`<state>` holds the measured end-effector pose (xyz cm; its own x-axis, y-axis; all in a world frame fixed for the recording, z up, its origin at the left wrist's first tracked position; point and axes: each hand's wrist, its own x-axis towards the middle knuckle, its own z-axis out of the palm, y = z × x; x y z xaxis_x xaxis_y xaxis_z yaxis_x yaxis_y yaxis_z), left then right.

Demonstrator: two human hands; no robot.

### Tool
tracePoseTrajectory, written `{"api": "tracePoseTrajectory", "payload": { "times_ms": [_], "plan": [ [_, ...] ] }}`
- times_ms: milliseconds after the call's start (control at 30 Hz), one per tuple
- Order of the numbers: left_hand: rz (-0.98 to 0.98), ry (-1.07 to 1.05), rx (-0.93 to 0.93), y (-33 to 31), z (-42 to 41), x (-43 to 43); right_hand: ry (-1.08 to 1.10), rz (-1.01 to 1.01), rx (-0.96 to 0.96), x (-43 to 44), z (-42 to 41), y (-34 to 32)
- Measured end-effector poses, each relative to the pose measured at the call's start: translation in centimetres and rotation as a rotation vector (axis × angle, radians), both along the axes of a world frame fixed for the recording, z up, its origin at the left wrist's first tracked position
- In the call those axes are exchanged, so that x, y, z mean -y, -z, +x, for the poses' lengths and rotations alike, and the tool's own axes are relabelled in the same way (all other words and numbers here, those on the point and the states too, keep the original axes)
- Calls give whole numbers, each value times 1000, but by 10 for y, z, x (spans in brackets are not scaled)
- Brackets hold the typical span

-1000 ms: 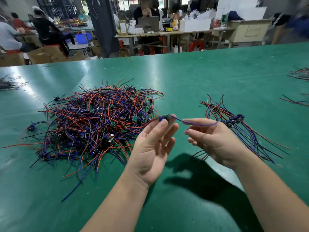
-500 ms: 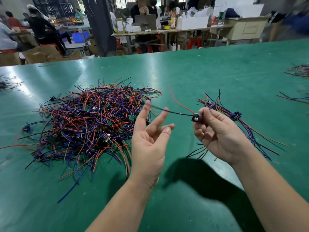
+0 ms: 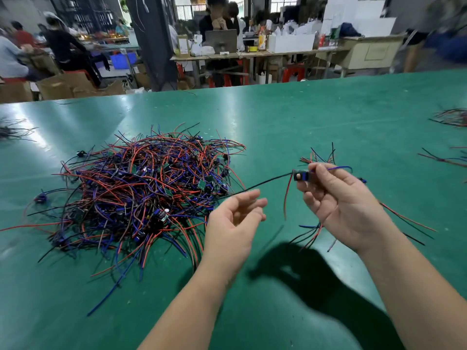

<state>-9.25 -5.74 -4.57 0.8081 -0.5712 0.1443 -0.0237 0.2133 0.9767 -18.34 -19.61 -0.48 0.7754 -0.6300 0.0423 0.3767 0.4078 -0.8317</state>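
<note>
**Right hand pinches a wired module; left hand loose beside its black lead**

Head view. No print can be read in this frame: the labels on the cartons and bottles on the far bench, top centre, are too blurred to make out, and the small black module shows only a coppery face with no legible marking.

The right hand, right of centre, is raised above the green table with its palm turned towards the camera. Its thumb and forefinger pinch the module at its top left, and the other fingers are curled in below. From the module a black wire runs down and left towards the left hand, a red wire hangs straight down, and a blue wire arcs right over the fingertips.

The left hand, at centre, is tilted palm-right with its fingers loosely bent and gripping nothing. The black wire passes just by its fingertips; whether it touches them cannot be told.

A large tangled pile of red, blue and black wires fills the centre left of the frame. A smaller wire bundle lies on the table under the right hand, its ends showing above and below that hand.
</note>
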Motion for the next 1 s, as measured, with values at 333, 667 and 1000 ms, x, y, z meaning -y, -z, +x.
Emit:
{"api": "tracePoseTrajectory", "payload": {
  "times_ms": [333,667,1000],
  "plan": [
    [386,-128,470,11,12,-9,85,-288,-260,72,116,-71],
    [821,-301,772,13,17,-15,226,-156,-565,67,107,-3],
    [1318,-434,793,16,36,-30,-15,-260,-504,-17,18,42]
  ]
}}
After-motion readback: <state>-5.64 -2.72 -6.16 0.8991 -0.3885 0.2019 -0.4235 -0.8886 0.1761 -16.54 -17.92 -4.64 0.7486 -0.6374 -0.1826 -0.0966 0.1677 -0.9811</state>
